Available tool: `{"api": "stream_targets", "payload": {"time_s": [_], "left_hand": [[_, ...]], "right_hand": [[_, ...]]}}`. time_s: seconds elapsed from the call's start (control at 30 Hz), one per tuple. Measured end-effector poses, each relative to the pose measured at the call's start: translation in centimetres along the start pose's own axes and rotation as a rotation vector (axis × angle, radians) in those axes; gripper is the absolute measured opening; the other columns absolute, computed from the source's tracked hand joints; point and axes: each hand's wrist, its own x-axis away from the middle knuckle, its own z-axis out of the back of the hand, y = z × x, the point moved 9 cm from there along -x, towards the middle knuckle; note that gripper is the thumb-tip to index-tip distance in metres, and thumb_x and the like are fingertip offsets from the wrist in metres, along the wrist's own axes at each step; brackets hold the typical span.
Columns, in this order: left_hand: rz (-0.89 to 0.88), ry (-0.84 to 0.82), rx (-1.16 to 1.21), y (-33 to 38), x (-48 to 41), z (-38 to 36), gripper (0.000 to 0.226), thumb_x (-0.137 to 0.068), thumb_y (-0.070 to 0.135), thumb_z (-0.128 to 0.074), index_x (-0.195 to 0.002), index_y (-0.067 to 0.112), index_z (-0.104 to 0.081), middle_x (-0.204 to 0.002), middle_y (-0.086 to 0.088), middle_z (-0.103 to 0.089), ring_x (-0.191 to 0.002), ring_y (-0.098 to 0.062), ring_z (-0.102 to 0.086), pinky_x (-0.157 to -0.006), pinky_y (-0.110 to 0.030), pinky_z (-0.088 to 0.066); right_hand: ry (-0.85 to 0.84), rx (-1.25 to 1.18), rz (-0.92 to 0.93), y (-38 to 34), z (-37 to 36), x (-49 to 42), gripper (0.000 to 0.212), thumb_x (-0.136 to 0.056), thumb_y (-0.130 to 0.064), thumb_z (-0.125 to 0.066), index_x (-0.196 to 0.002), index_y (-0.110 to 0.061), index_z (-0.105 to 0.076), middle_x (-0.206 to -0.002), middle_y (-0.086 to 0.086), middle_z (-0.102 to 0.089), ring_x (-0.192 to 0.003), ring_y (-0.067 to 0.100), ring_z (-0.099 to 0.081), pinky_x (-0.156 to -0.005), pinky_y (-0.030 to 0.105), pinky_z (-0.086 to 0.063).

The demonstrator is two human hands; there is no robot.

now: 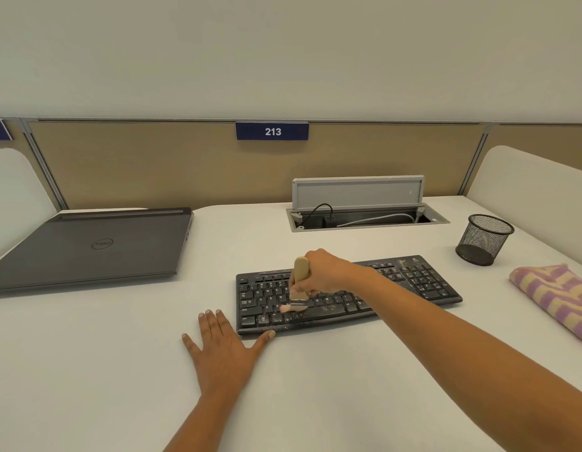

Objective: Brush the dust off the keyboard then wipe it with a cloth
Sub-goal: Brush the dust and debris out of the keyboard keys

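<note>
Dust-flecked black keyboard mid-counter, right hand fingers clasping brush, left hand flat, fingers relaxed.

Your head view is evenly lit: soft, diffuse, slightly warm, no glare on the desk. Shadows are faint, a thin one hugging your left hand, a soft one under the mesh cup. The brush bristles smear with motion blur. Wide-angle bowing curves the partition rail and desk edges. The 213 label reads sharp.
</note>
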Motion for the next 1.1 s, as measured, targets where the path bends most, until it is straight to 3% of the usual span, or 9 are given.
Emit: {"api": "stream_targets", "payload": {"time_s": [0.13,0.33,0.43,0.53,0.63,0.73,0.83,0.93,1.1], "left_hand": [[-0.001,-0.003,0.007,0.0,0.0,-0.1,0.154,-0.026,0.084,0.041,-0.151,0.005,-0.001,-0.160,-0.010,-0.002,-0.147,-0.021,0.008,-0.115,-0.054,0.001],[0.000,-0.002,0.009,0.0,0.0,-0.1,0.153,-0.027,0.085,0.040,-0.151,0.005,-0.001,-0.160,-0.010,-0.002,-0.147,-0.021,0.008,-0.115,-0.054,0.002],[-0.004,0.003,0.007,0.0,0.0,0.0,0.153,-0.027,0.084,0.040,-0.151,0.005,0.000,-0.160,-0.010,-0.002,-0.147,-0.022,0.008,-0.115,-0.054,0.002],[-0.005,0.009,0.011,0.0,0.0,0.0,0.151,-0.029,0.085,0.038,-0.151,0.005,0.000,-0.160,-0.010,-0.001,-0.147,-0.022,0.008,-0.115,-0.054,0.002],[-0.006,0.014,0.014,0.0,0.0,-0.1,0.150,-0.031,0.086,0.036,-0.151,0.005,-0.002,-0.160,-0.010,-0.003,-0.147,-0.022,0.007,-0.115,-0.054,0.002],[-0.007,0.015,0.021,0.0,0.0,-0.2,0.151,-0.030,0.087,0.036,-0.151,0.005,-0.002,-0.160,-0.010,-0.002,-0.147,-0.021,0.007,-0.115,-0.054,0.002],[-0.010,0.017,0.027,0.0,0.0,-0.2,0.151,-0.031,0.087,0.036,-0.151,0.005,-0.003,-0.160,-0.010,-0.003,-0.147,-0.022,0.007,-0.115,-0.054,0.002],[-0.008,0.016,0.019,-0.1,0.0,-0.2,0.149,-0.032,0.087,0.035,-0.151,0.005,-0.001,-0.160,-0.010,-0.002,-0.147,-0.022,0.008,-0.115,-0.054,0.003],[-0.009,0.013,0.006,0.1,0.0,-0.1,0.150,-0.030,0.085,0.038,-0.151,0.005,0.000,-0.160,-0.010,-0.001,-0.147,-0.022,0.008,-0.115,-0.053,0.002]], "right_hand": [[0.003,0.077,-0.068,1.2,0.5,-0.2,0.035,-0.084,-0.025,-0.069,-0.111,-0.005,-0.060,-0.104,0.014,-0.068,-0.077,0.018,-0.063,-0.081,0.034,-0.055],[0.034,0.072,-0.150,2.1,1.8,0.0,0.035,-0.086,-0.025,-0.066,-0.110,-0.002,-0.056,-0.103,0.015,-0.068,-0.081,0.024,-0.070,-0.076,0.032,-0.059],[0.166,0.100,-0.154,1.8,3.0,0.3,0.031,-0.089,-0.027,-0.061,-0.105,-0.001,-0.058,-0.098,0.015,-0.069,-0.081,0.025,-0.070,-0.077,0.033,-0.058],[0.321,-0.057,-0.155,1.6,3.1,0.5,0.032,-0.092,-0.029,-0.057,-0.104,0.000,-0.062,-0.099,0.015,-0.068,-0.088,0.028,-0.069,-0.083,0.039,-0.056],[0.421,-0.166,-0.139,1.3,2.1,0.6,0.035,-0.095,-0.030,-0.051,-0.098,0.002,-0.065,-0.088,0.014,-0.068,-0.079,0.024,-0.067,-0.073,0.033,-0.056],[0.419,-0.052,-0.099,0.1,0.7,1.1,0.039,-0.098,-0.030,-0.043,-0.088,0.002,-0.063,-0.063,0.003,-0.051,-0.066,0.019,-0.054,-0.055,0.023,-0.042],[0.376,0.044,-0.103,-0.3,0.0,1.3,0.042,-0.100,-0.026,-0.037,-0.064,-0.008,-0.047,-0.058,-0.001,-0.044,-0.060,0.019,-0.052,-0.052,0.021,-0.040],[0.315,0.032,-0.089,-0.7,-0.1,1.1,0.032,-0.100,-0.022,-0.037,-0.074,-0.005,-0.049,-0.072,0.010,-0.058,-0.079,0.029,-0.066,-0.070,0.032,-0.054],[0.240,0.004,-0.099,-1.2,0.5,0.5,0.029,-0.097,-0.016,-0.042,-0.073,-0.004,-0.050,-0.091,0.022,-0.067,-0.086,0.036,-0.068,-0.082,0.041,-0.055]]}}
